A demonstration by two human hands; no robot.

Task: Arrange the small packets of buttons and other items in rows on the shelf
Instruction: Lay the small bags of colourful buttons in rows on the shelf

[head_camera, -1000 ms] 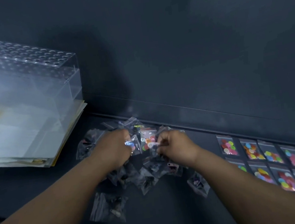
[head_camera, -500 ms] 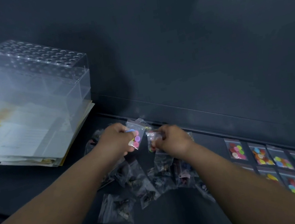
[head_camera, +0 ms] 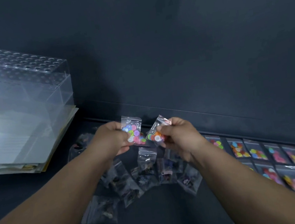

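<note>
Each hand pinches 1 clear packet of coloured buttons, lifted clear of the shelf (head_camera: 31, 194). The left hand (head_camera: 112, 140) grips its packet (head_camera: 133, 132) by the left edge, thumb and fingers closed on the plastic, so the bag stands nearly upright with its long axis vertical and the sealed top uppermost. The right hand (head_camera: 177, 136) holds the second packet (head_camera: 156, 132) near its upper right corner; this bag tilts, top leaning right, buttons sagging to the lower left. The 2 packets hang just beside each other between the grips; whether they touch I cannot tell.

Directly beneath both grips lies a loose pile of dark-filled packets (head_camera: 146, 176), overlapping and unsorted. The laid-out rows of colourful packets (head_camera: 263, 158) run off to the right of the right grip and below it, each lying flat.

That is the relation that matters: the open end of the rows sits on the right hand's side, so that hand is the nearer one and probably places first, after turning its tilted bag square to match.
</note>
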